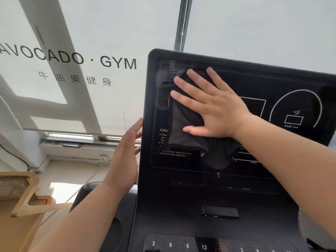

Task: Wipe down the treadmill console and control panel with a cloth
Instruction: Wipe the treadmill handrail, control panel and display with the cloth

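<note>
Nearest my view was the control panel [181,244], a matte black strip with white number keys reading 3, 6, 9 and 12, and just above it a small black rectangular block [220,211] sat on the console [181,193]. The left hand [125,157] stood upright at the console's left edge, its fingers straight and loosely together. I could not tell whether the tips touched the edge or stood just beside it. Higher up, the right hand [212,104] lay flat on the glossy display [291,84], fingers spread wide and thumb out, pressing the cloth [183,124] against the display's left part. The cloth looked dark grey, nearly black, soft and folded. Its upper end showed between the fingers, and its lower part hung below the palm in loose folds, covering part of the white caution text. The shiny screen mirrored it faintly. Farther off at the left I saw a pale wooden chair [23,193] on the floor, and behind everything a white blind [109,24] lettered AVOCADO · GYM.
</note>
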Action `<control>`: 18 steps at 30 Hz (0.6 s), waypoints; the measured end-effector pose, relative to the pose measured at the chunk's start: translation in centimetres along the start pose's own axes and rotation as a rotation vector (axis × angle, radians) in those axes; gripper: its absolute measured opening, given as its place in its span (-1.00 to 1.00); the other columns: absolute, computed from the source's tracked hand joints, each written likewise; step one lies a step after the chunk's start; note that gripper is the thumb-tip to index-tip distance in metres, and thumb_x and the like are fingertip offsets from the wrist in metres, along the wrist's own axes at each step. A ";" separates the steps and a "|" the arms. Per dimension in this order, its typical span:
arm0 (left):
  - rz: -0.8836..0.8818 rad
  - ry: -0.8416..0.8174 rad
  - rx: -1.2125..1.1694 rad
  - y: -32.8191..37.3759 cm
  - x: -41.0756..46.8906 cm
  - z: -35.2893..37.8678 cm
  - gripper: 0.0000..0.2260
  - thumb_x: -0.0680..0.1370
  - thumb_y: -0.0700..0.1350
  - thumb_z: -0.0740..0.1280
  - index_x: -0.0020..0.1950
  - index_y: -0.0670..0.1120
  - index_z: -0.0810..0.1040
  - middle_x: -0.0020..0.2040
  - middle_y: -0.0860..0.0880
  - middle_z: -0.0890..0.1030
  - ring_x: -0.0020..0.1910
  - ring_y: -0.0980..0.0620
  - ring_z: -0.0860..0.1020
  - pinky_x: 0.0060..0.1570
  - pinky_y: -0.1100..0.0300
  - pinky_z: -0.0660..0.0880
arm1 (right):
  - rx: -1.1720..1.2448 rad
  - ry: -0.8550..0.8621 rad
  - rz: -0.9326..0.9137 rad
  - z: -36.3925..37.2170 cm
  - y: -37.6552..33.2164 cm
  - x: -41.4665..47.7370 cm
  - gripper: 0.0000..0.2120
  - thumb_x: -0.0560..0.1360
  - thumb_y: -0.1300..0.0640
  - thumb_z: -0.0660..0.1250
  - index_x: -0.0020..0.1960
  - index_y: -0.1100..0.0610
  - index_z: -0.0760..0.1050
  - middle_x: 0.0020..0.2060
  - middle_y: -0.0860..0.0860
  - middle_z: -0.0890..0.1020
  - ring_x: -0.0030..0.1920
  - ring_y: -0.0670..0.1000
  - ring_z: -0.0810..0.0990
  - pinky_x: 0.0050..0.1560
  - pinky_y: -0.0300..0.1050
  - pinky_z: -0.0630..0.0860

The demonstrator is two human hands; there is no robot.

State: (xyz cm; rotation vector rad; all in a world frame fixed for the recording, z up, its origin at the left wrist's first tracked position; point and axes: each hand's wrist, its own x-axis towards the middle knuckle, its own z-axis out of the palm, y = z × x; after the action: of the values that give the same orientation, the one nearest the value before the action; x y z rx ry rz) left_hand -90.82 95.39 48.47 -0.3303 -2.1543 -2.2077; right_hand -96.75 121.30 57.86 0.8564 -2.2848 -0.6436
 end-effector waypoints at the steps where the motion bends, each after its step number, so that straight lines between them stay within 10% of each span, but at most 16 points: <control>1: -0.010 -0.009 -0.011 0.2 -0.1 -0.1 -0.33 0.48 0.45 -0.09 0.49 0.24 0.38 0.42 0.28 0.47 0.43 0.26 0.38 0.32 0.08 0.36 | -0.003 0.000 0.023 -0.5 1.0 1.0 -0.13 0.56 -0.44 0.14 0.69 0.00 0.03 0.67 0.03 0.06 0.66 0.17 -0.01 0.62 0.29 -0.10; 9: -0.055 -0.109 -0.052 -0.3 -0.4 -1.2 -0.13 0.35 0.64 -0.08 0.52 0.23 0.34 0.45 0.33 0.42 0.40 0.39 0.36 0.37 0.06 0.31 | -0.018 -0.007 0.091 -1.3 1.0 4.5 -0.08 0.54 -0.49 0.08 0.69 0.04 -0.03 0.68 0.06 0.01 0.66 0.21 -0.04 0.62 0.28 -0.13; 18: -0.069 -0.093 -0.091 -0.4 -0.2 -1.5 -0.13 0.41 0.60 -0.13 0.49 0.13 0.41 0.44 0.23 0.48 0.47 0.25 0.36 0.35 0.00 0.35 | 0.044 -0.168 -0.261 2.3 -9.0 -3.2 -0.12 0.57 -0.41 0.09 0.70 0.04 -0.09 0.68 0.01 -0.08 0.66 0.14 -0.18 0.62 0.21 -0.23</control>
State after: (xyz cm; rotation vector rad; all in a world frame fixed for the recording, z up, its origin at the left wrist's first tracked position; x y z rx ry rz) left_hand -90.88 93.86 48.03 -0.3752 -2.1448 -2.3792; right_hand -92.65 118.00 49.54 1.1747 -2.3633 -0.8096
